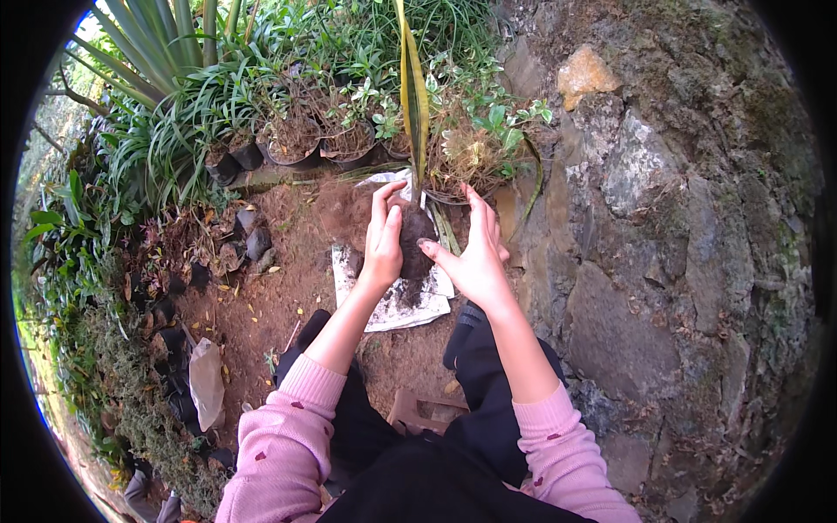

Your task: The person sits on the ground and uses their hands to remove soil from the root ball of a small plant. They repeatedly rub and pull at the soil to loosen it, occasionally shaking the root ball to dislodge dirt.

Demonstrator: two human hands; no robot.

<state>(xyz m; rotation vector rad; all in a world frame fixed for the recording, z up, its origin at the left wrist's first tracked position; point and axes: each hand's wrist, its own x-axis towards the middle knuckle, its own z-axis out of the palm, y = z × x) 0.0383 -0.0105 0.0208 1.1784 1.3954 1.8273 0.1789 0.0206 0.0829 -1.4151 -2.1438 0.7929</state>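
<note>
A snake plant (415, 105) stands upright before me, its tall leaf green with yellow edges. Dark soil (418, 231) forms a clump around its base. Against the left side of this clump my left hand (384, 240) is cupped, fingers together. On the right, my right hand (475, 257) has its fingers apart, and its thumb tip reaches the clump. Whether the clump rests on anything cannot be made out. Beneath lies a white sheet or flattened sack (392, 318) with loose soil on it. Brown fibrous material (340, 209) is heaped beside my left fingers.
Black pots of plants (296, 152) line the far side. A rough stone wall (628, 322) rises close on my right. Dark stones (258, 243) and a pale plastic bag (207, 383) are on the left. A brown stool-like object (425, 410) shows between my legs.
</note>
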